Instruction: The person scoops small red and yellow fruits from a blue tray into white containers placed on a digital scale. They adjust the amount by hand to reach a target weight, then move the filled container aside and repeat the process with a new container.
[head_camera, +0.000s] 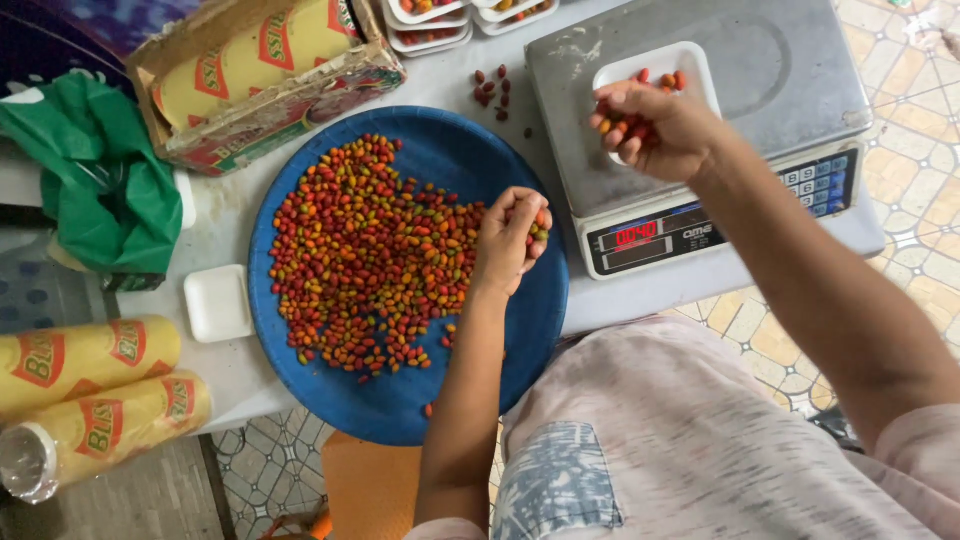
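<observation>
1. The left hand (508, 240), fingers pinched on small fruits (370, 250), hovers over the blue tray (400, 400).
2. The right hand (655, 130), fingers clamped on more fruits, is above the white dish (655, 62) on the scale (770, 90).

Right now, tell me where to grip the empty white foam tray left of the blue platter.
Pinch the white foam tray by its raised rim on the left long edge, coming from above. It lies flat and open-side up, and its right edge sits close against the blue platter.

A red-lit display (636, 236) fronts the scale; yellow film rolls (95, 385) lie lower left, an open cardboard box (262, 75) upper left.
</observation>
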